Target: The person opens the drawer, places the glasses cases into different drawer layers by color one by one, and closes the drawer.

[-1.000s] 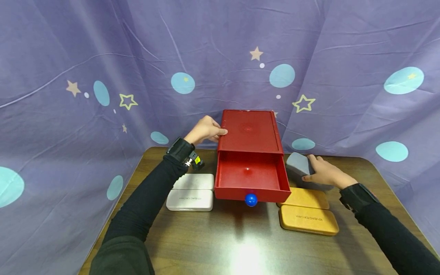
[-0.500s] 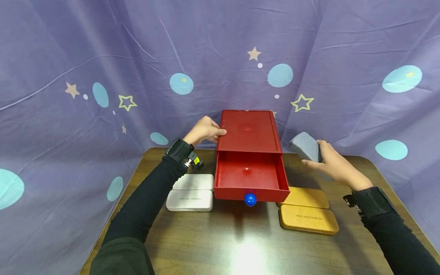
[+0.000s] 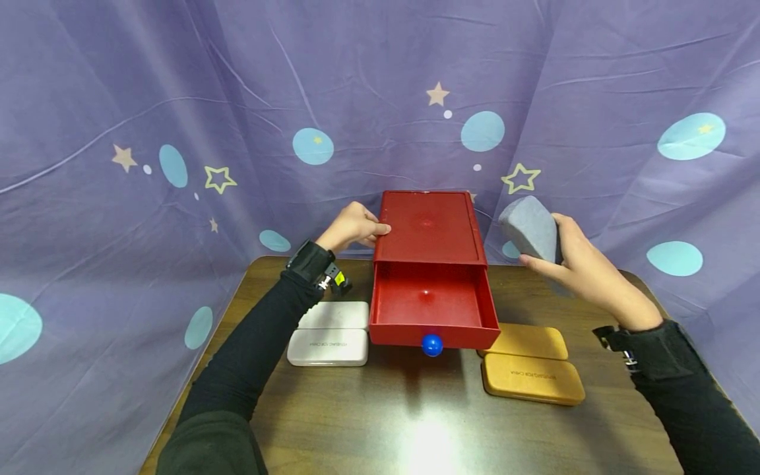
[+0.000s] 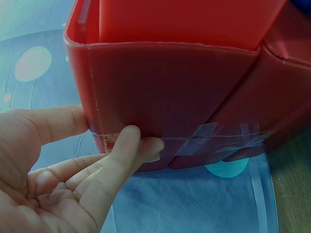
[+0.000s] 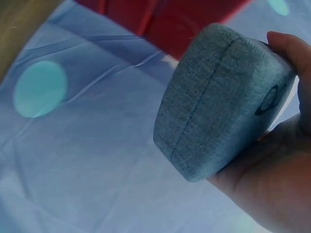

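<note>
A red drawer box (image 3: 429, 231) stands at the back of the wooden table (image 3: 380, 422), its drawer (image 3: 432, 309) pulled out, with a blue knob (image 3: 432, 344) on the front. My left hand (image 3: 353, 225) rests against the box's back left corner (image 4: 116, 97), fingers straight along the wall and thumb behind it. My right hand (image 3: 584, 267) grips a grey fabric case (image 3: 528, 229) (image 5: 221, 99), held in the air to the right of the box, level with its top.
Two white cases (image 3: 329, 333) lie side by side left of the drawer. Two orange cases (image 3: 531, 366) lie to its right. A purple curtain (image 3: 178, 99) with stars and dots hangs close behind the table.
My right hand has lifted the grey case off the table, up and slightly towards the box. The left hand has stayed on the box's corner.
</note>
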Available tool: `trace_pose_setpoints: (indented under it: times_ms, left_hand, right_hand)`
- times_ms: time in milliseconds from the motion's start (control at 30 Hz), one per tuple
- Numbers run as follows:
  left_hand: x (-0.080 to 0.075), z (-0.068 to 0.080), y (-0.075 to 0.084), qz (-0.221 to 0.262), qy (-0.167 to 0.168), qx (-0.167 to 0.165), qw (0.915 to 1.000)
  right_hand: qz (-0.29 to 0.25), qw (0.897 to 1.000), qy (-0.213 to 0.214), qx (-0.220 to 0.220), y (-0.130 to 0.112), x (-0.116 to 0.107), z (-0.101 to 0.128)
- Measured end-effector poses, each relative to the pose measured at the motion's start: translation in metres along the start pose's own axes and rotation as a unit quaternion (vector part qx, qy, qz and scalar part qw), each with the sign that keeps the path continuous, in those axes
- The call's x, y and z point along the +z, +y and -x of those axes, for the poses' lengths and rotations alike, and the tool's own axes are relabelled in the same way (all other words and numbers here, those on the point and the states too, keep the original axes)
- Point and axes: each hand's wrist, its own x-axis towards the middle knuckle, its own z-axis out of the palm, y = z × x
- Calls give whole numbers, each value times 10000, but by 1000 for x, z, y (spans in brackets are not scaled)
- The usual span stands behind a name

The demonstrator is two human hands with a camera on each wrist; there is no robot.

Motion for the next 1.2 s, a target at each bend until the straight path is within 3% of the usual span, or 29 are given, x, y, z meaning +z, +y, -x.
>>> trace_pose_setpoints:
  times_ms: [233, 633, 967, 1200]
  left_hand:
    - [-1, 0, -1, 10, 7, 20, 10000]
    - [0, 0, -1, 92, -3, 102, 9999]
    - [0, 2, 0, 13, 6, 84, 10000]
    - [-2, 5, -1, -52, -48, 162, 9998]
  right_hand:
    - [-325, 9976, 246, -564, -35, -7, 2]
    - [-84, 9865, 517, -1550, -81, -8, -1]
    - [159, 9737, 242, -2261, -106, 9, -6]
    - [-6, 9742, -351, -2229, -127, 21, -5]
